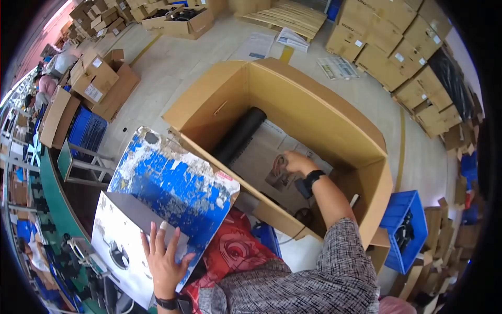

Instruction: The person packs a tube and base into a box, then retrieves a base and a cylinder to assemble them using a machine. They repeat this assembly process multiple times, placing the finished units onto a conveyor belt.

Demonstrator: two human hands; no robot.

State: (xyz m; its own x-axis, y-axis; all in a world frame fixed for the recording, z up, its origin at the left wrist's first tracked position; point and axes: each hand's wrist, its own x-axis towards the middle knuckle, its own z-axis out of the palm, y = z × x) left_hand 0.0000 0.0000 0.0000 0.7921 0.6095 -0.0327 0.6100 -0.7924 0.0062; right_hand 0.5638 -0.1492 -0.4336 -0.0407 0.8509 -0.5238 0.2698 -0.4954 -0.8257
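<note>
My left hand [164,256] lies with fingers spread on the edge of a white box [133,235] with a round dark opening. That box rests on a worn blue board [172,183] with peeling white patches. My right hand [299,163] reaches down into a large open cardboard box [334,112], its fingers curled close to a printed sheet [256,157] on the bottom. Whatever the fingers pinch is too small to tell; a reddish looped shape by them may be part of the print. A thick black cylinder [243,133] lies along the left inside wall.
A blue crate [402,235] holding dark parts stands right of the box. Stacked cartons [387,36] rise at the far right, near a wooden pallet [287,18]. Papers [337,68] lie on the floor. A green-edged bench [57,209] runs along the left.
</note>
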